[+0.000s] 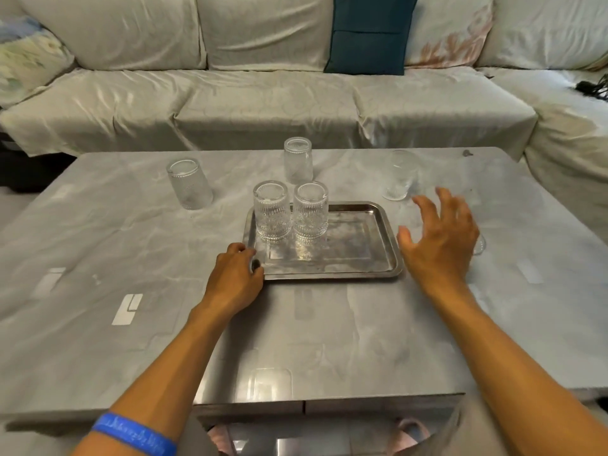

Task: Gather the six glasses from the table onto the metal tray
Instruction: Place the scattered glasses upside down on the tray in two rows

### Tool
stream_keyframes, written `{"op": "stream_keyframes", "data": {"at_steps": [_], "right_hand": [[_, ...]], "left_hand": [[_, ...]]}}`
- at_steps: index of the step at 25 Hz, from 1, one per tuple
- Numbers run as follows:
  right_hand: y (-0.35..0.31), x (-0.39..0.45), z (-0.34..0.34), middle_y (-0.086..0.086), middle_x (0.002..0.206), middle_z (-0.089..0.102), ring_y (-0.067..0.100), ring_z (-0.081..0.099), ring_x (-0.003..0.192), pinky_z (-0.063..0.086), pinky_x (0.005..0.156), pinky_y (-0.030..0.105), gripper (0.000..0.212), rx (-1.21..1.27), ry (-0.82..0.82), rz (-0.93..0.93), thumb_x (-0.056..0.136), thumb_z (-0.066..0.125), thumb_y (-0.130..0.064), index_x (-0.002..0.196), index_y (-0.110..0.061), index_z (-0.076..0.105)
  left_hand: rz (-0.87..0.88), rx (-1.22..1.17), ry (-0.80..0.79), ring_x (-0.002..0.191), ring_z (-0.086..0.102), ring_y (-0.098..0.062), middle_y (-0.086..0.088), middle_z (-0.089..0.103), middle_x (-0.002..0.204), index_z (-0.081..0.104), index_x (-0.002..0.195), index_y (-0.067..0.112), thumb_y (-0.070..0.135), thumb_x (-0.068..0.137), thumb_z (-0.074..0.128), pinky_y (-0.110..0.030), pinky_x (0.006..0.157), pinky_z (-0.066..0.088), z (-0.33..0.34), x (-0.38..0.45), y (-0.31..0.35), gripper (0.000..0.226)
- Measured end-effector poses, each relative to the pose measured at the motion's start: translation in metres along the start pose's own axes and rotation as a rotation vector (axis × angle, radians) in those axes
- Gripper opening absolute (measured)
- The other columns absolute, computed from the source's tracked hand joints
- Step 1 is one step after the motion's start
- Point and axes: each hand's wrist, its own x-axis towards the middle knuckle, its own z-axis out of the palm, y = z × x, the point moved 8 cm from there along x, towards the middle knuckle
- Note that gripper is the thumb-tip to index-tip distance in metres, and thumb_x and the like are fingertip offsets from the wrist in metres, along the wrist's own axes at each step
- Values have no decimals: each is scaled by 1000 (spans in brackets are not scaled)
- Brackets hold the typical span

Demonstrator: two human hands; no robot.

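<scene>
The metal tray [358, 255] lies mid-table. Two ribbed glasses stand upside down on its far left part: one [271, 210] at the corner, the other [310, 209] beside it. My left hand [237, 274] grips the tray's near left corner. My right hand [439, 238] hovers just right of the tray, fingers spread, holding nothing. A glass [478, 245] is mostly hidden behind that hand. Another glass [399, 175] stands upright beyond my fingers. Two more stand inverted on the table: one [298, 160] behind the tray, one [190, 184] at far left.
The grey glossy table [131, 245] has its front edge close to me. A sofa [263, 103] draped in a pale cover runs behind the table and along the right side, with a dark teal cushion [370, 34].
</scene>
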Motion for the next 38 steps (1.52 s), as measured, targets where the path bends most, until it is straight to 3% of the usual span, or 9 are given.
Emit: {"op": "stream_keyframes", "data": {"at_steps": [4, 9, 13, 17, 20, 24, 28, 33, 38], "right_hand": [[49, -10, 1, 16, 160, 18, 45, 27, 139, 36, 105, 57, 84, 7, -40, 260, 78, 79, -33, 145, -21, 31], [74, -21, 3, 15, 146, 35, 32, 45, 127, 43, 99, 36, 95, 479, 61, 384, 66, 89, -25, 142, -19, 33], [89, -33, 15, 11, 141, 50, 28, 53, 120, 43, 93, 33, 111, 518, -29, 453, 64, 91, -28, 147, -34, 17], [111, -45, 30, 8, 121, 59, 33, 59, 113, 41, 84, 28, 94, 498, -158, 595, 58, 93, -28, 133, -20, 36], [104, -40, 30, 2, 118, 55, 29, 59, 108, 45, 81, 31, 83, 549, -224, 532, 62, 89, -23, 128, -22, 40], [54, -4, 17, -8, 117, 63, 10, 64, 97, 53, 73, 23, 71, 675, -322, 281, 62, 90, -43, 123, -32, 54], [-1, 31, 18, -14, 100, 61, 5, 62, 84, 50, 67, 23, 70, 653, -231, 199, 57, 85, -57, 112, -33, 48], [-58, 54, 60, 5, 112, 68, 26, 63, 102, 55, 85, 42, 67, 328, -303, -42, 65, 86, -49, 117, -22, 54], [-75, 61, 88, 11, 115, 69, 34, 58, 109, 49, 85, 39, 62, 203, -339, -126, 69, 85, -45, 119, -21, 59]], "left_hand": [[-27, 8, -31, 125, 46, -35, -9, 41, 148, 54, 135, 9, 30, 94, 53, -42, 101, 41, -1, -8, -6, 46], [-27, -6, -37, 125, 46, -34, -8, 41, 147, 52, 137, 10, 32, 92, 55, -42, 101, 41, -2, -4, -8, 49], [-19, 6, -19, 125, 47, -35, -9, 41, 146, 53, 136, 12, 34, 91, 56, -43, 100, 42, -1, 0, -9, 50], [-22, 9, -24, 124, 47, -36, -10, 41, 146, 55, 135, 13, 34, 92, 56, -44, 100, 42, 1, -1, -6, 48], [-15, -2, -27, 125, 47, -35, -10, 41, 146, 55, 135, 14, 33, 92, 56, -44, 100, 43, 0, -3, -5, 47], [-24, -22, -21, 124, 47, -33, -8, 41, 145, 55, 134, 14, 33, 91, 57, -43, 97, 44, -2, -2, -3, 47], [-29, -8, 1, 119, 49, -32, -7, 42, 141, 59, 128, 17, 34, 90, 58, -42, 91, 47, -2, -1, -1, 42], [-38, -15, 37, 113, 51, -30, -6, 44, 136, 63, 118, 20, 32, 88, 59, -40, 86, 47, -2, -2, -1, 32], [-22, -69, 54, 107, 52, -27, -7, 45, 127, 64, 101, 20, 21, 85, 61, -29, 77, 38, -1, 0, 1, 16]]}}
